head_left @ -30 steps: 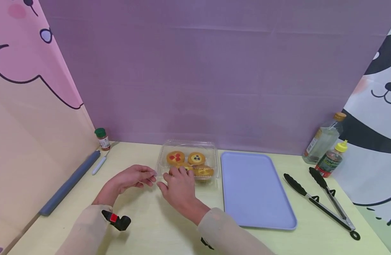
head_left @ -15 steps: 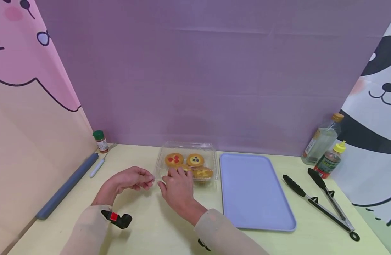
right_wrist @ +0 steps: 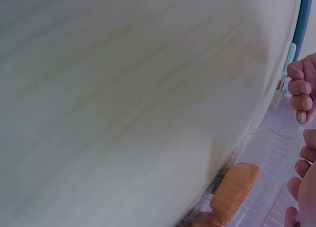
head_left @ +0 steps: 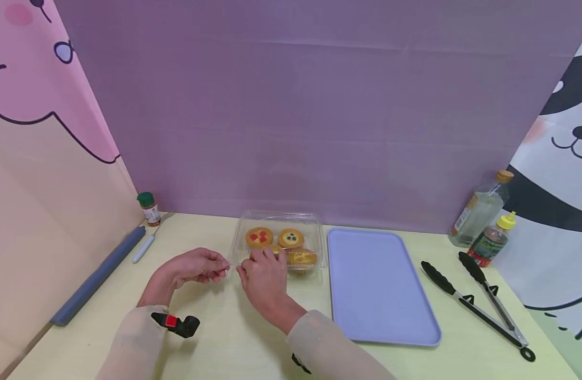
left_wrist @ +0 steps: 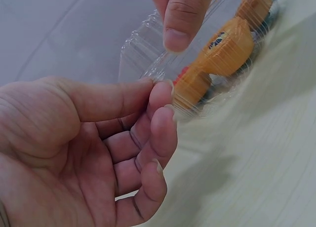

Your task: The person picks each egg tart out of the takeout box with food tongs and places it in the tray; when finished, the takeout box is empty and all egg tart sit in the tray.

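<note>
A clear plastic clamshell container [head_left: 314,228] of egg tarts stands at the back of the table. One tart with red pieces [head_left: 259,237] and one with dark berries [head_left: 291,238] show through the plastic, with plainer golden tarts [head_left: 302,257] in front. My left hand [head_left: 196,266] pinches the container's front left corner between thumb and forefinger, other fingers loosely curled, as the left wrist view shows. Over the front edge of the lid lies my right hand [head_left: 267,279], fingers bent on the rim and thumb by the same corner. It hides part of the front tarts.
Right of the container lies a lavender tray [head_left: 383,287], then black-handled tongs [head_left: 485,309]. Two bottles, one glass [head_left: 478,211] and one yellow-capped [head_left: 492,240], stand at the back right. A blue roll [head_left: 98,277], white-handled fork [head_left: 145,248] and green-capped jar [head_left: 150,210] are left.
My right thumb has drawn in slightly toward the container's edge. Both hands otherwise stay at the front left corner, and the container looks the same.
</note>
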{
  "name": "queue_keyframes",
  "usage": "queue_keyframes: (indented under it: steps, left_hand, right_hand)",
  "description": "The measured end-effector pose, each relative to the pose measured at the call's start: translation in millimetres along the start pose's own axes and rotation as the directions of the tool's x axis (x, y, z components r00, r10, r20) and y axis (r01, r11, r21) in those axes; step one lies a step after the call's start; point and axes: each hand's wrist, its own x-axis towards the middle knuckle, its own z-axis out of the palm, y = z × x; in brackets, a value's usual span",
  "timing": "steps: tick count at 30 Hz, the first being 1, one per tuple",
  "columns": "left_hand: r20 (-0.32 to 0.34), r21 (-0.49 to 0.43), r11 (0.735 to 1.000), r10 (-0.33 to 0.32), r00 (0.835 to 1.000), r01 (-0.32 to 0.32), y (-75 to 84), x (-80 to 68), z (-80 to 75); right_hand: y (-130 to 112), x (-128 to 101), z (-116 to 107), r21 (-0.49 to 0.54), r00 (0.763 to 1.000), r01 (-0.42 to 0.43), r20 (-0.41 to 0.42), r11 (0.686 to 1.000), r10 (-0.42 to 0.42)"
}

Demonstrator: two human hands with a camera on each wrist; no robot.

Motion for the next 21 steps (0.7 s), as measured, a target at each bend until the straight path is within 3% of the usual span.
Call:
queue_keyframes:
  steps: [6,15,18,21]
  left_hand:
    - [0.013,-0.003,1.000,0.005,1.000,-0.005,0.8,2.0,1.7]
    - [-0.010,0.000,1.000,-0.008,1.000,0.008,2.1,-0.5,2.3]
    - [-0.004,-0.006,1.000,0.001,1.000,-0.001,0.8,-1.3,2.9]
    - [-0.004,-0.005,1.000,0.004,1.000,-0.004,-0.1,-1.8,3.4]
  right_hand:
    - [1,2,1,-0.034,1.000,0.002,-0.003,0.999,-0.002]
    - [0,8,0,-0.110,0.995,0.060,0.085,0.992,-0.051]
    - [3,8,4,-0.145,0.993,0.114,0.047,0.983,-0.109]
    - [7,7,10,-0.150,0.985,0.155,-0.053,0.976,-0.165]
